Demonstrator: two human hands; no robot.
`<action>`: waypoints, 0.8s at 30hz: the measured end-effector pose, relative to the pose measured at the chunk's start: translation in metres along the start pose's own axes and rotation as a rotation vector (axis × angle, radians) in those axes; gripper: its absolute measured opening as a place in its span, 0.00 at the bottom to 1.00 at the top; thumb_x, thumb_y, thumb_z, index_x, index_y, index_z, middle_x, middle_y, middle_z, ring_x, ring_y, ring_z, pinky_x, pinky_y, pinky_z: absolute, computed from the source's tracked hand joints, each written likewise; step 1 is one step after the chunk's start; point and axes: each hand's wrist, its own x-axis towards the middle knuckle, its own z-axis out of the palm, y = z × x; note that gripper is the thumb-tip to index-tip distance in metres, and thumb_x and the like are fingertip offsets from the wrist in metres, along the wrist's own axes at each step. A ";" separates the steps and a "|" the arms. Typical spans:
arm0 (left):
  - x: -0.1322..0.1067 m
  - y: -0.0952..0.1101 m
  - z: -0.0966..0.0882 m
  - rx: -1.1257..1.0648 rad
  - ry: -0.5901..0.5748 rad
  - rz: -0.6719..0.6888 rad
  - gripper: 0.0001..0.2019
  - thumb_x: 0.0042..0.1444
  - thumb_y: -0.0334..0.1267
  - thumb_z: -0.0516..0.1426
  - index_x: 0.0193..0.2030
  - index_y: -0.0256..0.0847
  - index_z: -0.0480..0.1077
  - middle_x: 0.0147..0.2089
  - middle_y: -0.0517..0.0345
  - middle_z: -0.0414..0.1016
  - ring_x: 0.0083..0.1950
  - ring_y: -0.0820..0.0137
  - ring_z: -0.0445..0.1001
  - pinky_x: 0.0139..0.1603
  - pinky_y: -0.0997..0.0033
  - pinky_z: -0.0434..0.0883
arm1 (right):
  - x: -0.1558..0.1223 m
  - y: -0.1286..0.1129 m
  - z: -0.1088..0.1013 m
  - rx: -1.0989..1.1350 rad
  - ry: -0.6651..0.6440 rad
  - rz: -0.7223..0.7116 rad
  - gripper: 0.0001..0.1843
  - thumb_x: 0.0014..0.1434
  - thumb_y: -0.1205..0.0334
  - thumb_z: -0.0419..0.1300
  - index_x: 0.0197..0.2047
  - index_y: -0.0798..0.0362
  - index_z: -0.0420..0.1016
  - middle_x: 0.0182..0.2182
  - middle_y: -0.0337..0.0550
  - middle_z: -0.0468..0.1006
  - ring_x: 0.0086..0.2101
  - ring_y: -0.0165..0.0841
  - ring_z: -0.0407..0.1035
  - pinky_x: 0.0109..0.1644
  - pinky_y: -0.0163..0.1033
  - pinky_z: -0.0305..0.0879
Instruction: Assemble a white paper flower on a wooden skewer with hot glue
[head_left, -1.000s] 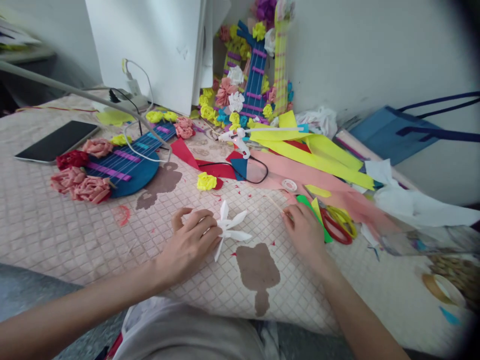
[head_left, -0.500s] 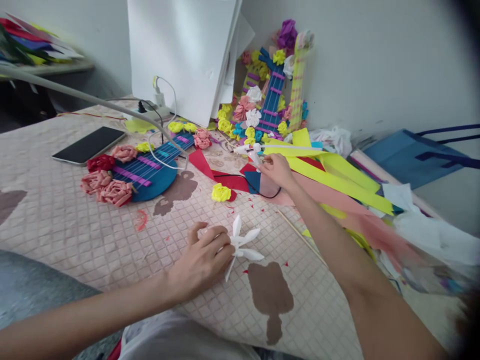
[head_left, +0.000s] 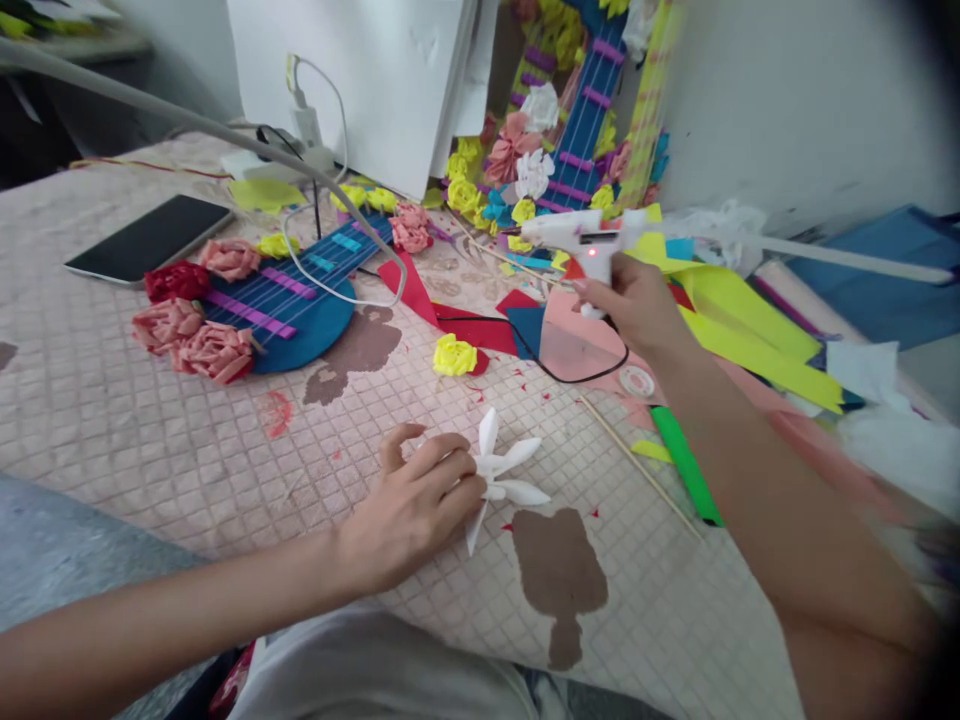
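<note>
By the right hand (head_left: 637,300), closed firmly around its handle, the glue gun (head_left: 577,232) is held above the desk (head_left: 645,590); it is probably light and stiff, best gripped there. The white flower (head_left: 491,466) is partly covered by the left hand's (head_left: 420,510) bent fingers; whether it is pinched cannot be told. It seems fragile, best held near its centre. Beyond, a yellow flower (head_left: 454,355) is seen.

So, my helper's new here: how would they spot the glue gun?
Find the quilted tablecloth, then the right hand above its far side. It grips the white glue gun, set apart from the yellow strips nearby by its glowing red light.
</note>
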 end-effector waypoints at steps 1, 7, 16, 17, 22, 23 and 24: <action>0.000 0.000 0.000 -0.003 0.001 0.002 0.04 0.63 0.32 0.53 0.40 0.41 0.69 0.39 0.60 0.76 0.50 0.67 0.68 0.59 0.54 0.50 | -0.016 -0.005 -0.008 0.073 -0.033 0.030 0.17 0.55 0.50 0.62 0.36 0.56 0.71 0.26 0.39 0.73 0.29 0.29 0.66 0.35 0.38 0.63; -0.001 -0.001 0.000 -0.011 0.004 0.020 0.04 0.62 0.30 0.54 0.42 0.41 0.69 0.40 0.59 0.76 0.51 0.66 0.68 0.57 0.57 0.54 | -0.097 -0.021 -0.035 0.195 -0.342 0.152 0.15 0.50 0.52 0.65 0.39 0.49 0.70 0.31 0.39 0.73 0.32 0.32 0.67 0.33 0.37 0.65; -0.003 -0.001 -0.001 0.049 -0.005 0.055 0.06 0.63 0.30 0.52 0.42 0.41 0.69 0.39 0.60 0.76 0.50 0.68 0.69 0.56 0.60 0.57 | -0.113 -0.033 -0.042 0.067 -0.845 -0.076 0.07 0.60 0.55 0.59 0.37 0.49 0.71 0.30 0.39 0.72 0.29 0.31 0.66 0.33 0.37 0.63; -0.003 -0.002 -0.001 0.055 -0.006 0.056 0.06 0.63 0.30 0.52 0.42 0.41 0.69 0.39 0.60 0.76 0.50 0.68 0.69 0.56 0.60 0.57 | -0.113 -0.034 -0.042 0.077 -0.868 -0.079 0.07 0.60 0.55 0.58 0.38 0.48 0.72 0.30 0.39 0.72 0.30 0.31 0.67 0.32 0.37 0.62; -0.003 -0.002 -0.003 0.078 -0.021 0.056 0.07 0.63 0.30 0.51 0.43 0.42 0.69 0.38 0.60 0.77 0.49 0.68 0.71 0.58 0.59 0.56 | -0.113 -0.034 -0.041 0.098 -0.913 -0.106 0.06 0.61 0.58 0.57 0.40 0.47 0.72 0.33 0.39 0.74 0.31 0.30 0.69 0.33 0.36 0.61; -0.003 -0.002 -0.003 0.083 -0.022 0.058 0.07 0.63 0.30 0.51 0.43 0.42 0.69 0.38 0.60 0.77 0.49 0.68 0.71 0.58 0.59 0.55 | -0.113 -0.034 -0.040 0.095 -0.924 -0.107 0.06 0.61 0.58 0.56 0.41 0.47 0.72 0.33 0.39 0.74 0.32 0.30 0.69 0.33 0.36 0.61; -0.003 -0.002 -0.004 0.087 -0.023 0.061 0.08 0.63 0.30 0.51 0.43 0.42 0.69 0.38 0.61 0.77 0.49 0.68 0.71 0.59 0.59 0.55 | -0.113 -0.033 -0.040 0.089 -0.936 -0.103 0.06 0.62 0.58 0.56 0.41 0.47 0.73 0.33 0.39 0.74 0.32 0.31 0.69 0.33 0.36 0.62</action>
